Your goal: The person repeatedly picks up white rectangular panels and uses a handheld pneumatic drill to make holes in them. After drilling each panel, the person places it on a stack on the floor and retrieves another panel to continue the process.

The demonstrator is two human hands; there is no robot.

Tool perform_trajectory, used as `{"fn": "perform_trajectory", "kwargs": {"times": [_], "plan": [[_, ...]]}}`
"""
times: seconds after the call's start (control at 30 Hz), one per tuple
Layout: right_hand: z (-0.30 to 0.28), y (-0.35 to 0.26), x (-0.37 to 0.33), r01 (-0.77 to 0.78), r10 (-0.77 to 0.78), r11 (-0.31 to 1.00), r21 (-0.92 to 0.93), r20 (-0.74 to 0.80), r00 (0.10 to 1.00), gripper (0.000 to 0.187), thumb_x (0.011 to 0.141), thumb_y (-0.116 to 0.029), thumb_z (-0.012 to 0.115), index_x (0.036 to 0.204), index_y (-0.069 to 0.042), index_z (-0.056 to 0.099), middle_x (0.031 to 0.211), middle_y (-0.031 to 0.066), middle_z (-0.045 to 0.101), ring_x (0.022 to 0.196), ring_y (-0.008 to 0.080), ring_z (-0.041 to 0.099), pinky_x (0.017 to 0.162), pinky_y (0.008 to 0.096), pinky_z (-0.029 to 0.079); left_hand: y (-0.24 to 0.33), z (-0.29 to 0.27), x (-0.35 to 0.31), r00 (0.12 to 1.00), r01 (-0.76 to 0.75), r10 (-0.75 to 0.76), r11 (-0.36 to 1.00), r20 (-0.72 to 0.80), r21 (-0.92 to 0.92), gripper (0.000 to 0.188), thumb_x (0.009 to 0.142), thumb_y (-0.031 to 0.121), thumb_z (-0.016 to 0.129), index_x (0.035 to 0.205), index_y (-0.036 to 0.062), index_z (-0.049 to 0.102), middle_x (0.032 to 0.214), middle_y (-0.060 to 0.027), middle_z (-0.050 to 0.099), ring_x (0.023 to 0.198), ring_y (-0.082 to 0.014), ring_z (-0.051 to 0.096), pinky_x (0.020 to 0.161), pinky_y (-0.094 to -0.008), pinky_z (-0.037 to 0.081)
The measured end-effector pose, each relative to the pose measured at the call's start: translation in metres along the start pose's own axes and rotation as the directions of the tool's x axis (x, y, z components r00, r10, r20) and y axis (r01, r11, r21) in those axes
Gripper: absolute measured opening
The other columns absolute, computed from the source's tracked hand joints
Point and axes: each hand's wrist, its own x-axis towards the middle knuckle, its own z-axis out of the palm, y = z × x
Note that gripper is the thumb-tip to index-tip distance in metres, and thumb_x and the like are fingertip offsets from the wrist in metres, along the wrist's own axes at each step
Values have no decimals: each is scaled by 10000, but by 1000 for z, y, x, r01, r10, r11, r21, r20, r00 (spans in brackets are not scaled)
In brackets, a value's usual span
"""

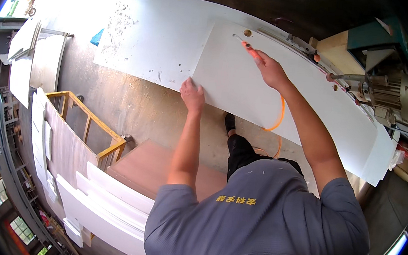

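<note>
My right hand [271, 71] is closed around an orange air blow gun [250, 49], its thin nozzle pointing to the far left over a white panel [248, 82]. From the gun's side an orange hose [281, 113] hangs down past the panel's near edge. My left hand [192, 95] grips the near left corner of this panel, fingers curled at the edge. Underneath lies a longer white panel [149, 37], its left part strewn with dark chips and specks.
A motor [393, 97] and a metal guide rail [292, 42] stand along the far right side. On the left are a yellow frame cart [90, 120], stacked white boards [100, 211] and a brown board [155, 164]. Dust covers the floor [128, 94].
</note>
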Motion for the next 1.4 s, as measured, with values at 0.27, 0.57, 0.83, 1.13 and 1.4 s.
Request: {"fn": "perform_trajectory", "kwargs": {"times": [0.27, 0.57, 0.83, 1.13, 1.4], "plan": [[43, -108, 17, 230, -255, 962, 149, 180, 950, 539, 952, -517, 365, 1232, -104, 567, 995, 72, 614, 842, 191, 537, 851, 315, 428, -4, -7, 16, 998, 64, -64, 998, -9, 21, 365, 789, 275, 642, 1047, 21, 597, 1025, -184, 594, 967, -369, 546, 852, -445, 445], [3, -62, -64, 41, 18, 994, -103, 521, 854, 549, 908, -569, 429, 1283, -188, 557, 874, 34, 576, 692, 117, 491, 622, 276, 441, -50, -28, -21, 946, 152, -168, 985, 276, 78, 617, 754, 580, 664, 792, -29, 573, 808, -213, 632, 786, -376, 615, 682, -447, 486], [-73, 48, -136, -96, 91, 989, -112, -45, 995, 399, 995, -322, 412, 1353, -163, 487, 732, 4, 505, 630, 81, 426, 593, 236, 400, -105, -48, -168, 687, 720, -594, 486, 417, -495, 536, 797, 352, 726, 1147, 13, 502, 1047, -108, 586, 1032, -258, 582, 823, -413, 487], [-180, 315, -291, -548, 638, 769, 330, -340, 691, 405, 964, -379, 389, 1276, -162, 528, 659, 26, 545, 432, 90, 431, 378, 243, 353, 29, 77, -309, 433, 845, -145, -280, 890, -456, 564, 912, 409, 552, 1339, 72, 400, 1359, -141, 445, 1228, -340, 431, 1066, -459, 339], [-210, 427, -483, -628, 547, 348, 696, 393, 739, 372, 938, -301, 466, 1235, -87, 530, 723, 56, 603, 382, 65, 375, 350, 208, 302, 111, 79, -345, 371, 906, -107, -176, 923, -385, 538, 892, 409, 587, 1274, 47, 475, 1288, -104, 518, 1185, -271, 477, 1045, -410, 364]]}}
